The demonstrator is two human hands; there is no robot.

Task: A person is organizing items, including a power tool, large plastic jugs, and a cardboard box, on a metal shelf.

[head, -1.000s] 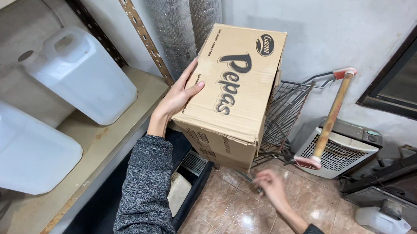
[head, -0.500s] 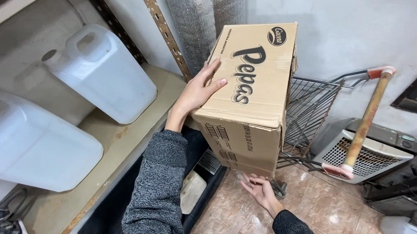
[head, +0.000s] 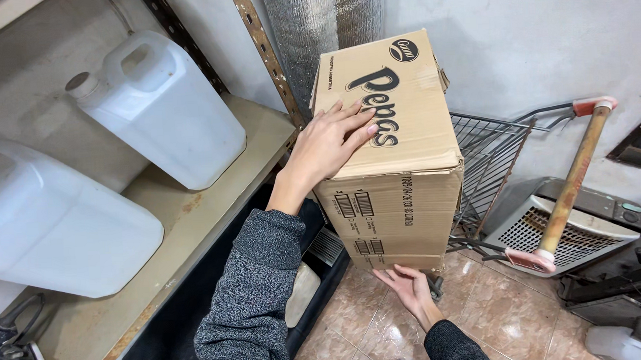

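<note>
I cannot see my right hand's (head: 410, 286) fingertips under the cardboard box (head: 393, 161); the frame edge crops the nearer jug (head: 48, 219).
</note>
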